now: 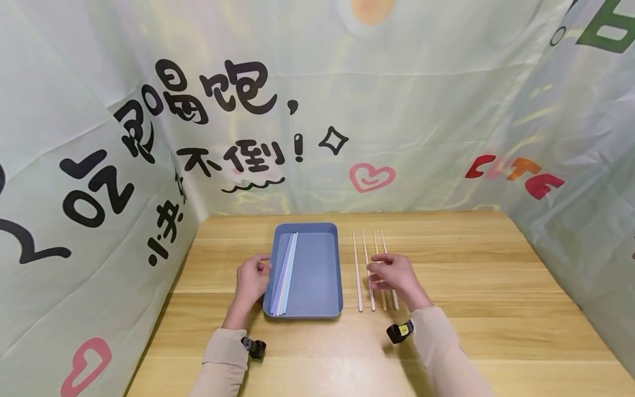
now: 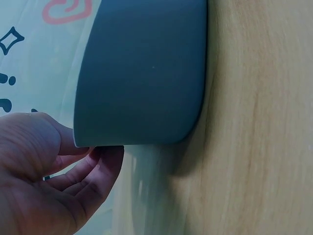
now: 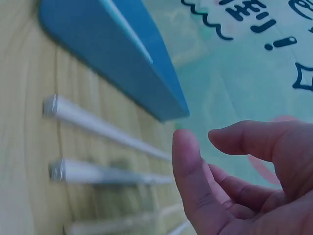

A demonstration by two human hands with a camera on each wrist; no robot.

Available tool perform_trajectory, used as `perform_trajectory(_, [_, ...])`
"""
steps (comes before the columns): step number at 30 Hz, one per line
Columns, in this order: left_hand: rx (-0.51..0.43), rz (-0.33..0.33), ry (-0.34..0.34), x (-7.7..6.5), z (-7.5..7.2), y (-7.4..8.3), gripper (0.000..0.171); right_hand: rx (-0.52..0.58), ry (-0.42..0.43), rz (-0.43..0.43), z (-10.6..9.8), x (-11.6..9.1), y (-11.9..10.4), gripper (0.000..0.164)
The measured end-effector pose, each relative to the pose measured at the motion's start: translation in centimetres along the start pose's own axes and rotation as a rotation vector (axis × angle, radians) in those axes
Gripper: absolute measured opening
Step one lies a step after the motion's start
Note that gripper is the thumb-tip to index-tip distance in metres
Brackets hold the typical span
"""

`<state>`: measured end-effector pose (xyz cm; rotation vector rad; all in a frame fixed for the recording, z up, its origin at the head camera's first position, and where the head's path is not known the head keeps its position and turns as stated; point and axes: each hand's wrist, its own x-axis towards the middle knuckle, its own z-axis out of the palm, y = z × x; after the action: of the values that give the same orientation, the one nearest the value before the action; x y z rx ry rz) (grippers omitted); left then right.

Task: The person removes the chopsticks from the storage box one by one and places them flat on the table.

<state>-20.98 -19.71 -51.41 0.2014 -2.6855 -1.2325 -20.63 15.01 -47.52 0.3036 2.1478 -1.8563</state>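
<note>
Left hand (image 1: pixel 252 280): we touch the blue tray (image 1: pixel 317 275) at its left rim, cannot tell if pinching | Right hand (image 1: pixel 395 273): thumb and fingers apart above four chopsticks (image 1: pixel 358 275), right of tray

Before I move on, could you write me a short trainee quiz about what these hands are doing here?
1. How many chopsticks lie on the table, outside the tray?
2. True or false: the right hand holds nothing.
3. The left hand is at: A) a loose chopstick; B) the tray's left side; C) the curtain.

Key: 1. Four. 2. True. 3. B.
</note>
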Motion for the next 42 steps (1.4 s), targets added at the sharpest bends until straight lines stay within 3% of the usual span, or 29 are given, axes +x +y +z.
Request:
perform_trajectory(8, [-0.008, -0.001, -0.017, 0.1, 0.2, 0.0, 0.025, 0.076, -0.045, -0.018, 3.4, 0.6, -1.1, 0.051])
perform_trajectory(18, [-0.013, 0.004, -0.017, 0.2, 0.1, 0.1, 0.025, 0.094, -0.054, -0.04, 7.4, 0.8, -1.7, 0.049])
perform_trajectory(30, [-0.019, -0.011, -0.018, 0.2, -0.1, -0.1, 0.026, 0.072, -0.155, -0.015, 12.5, 1.3, -1.1, 0.049])
perform_trajectory(42, [-0.023, -0.007, -0.007, 0.1, 0.1, -0.2, 0.026, 0.094, -0.203, 0.001, 15.9, 1.2, -0.4, 0.045])
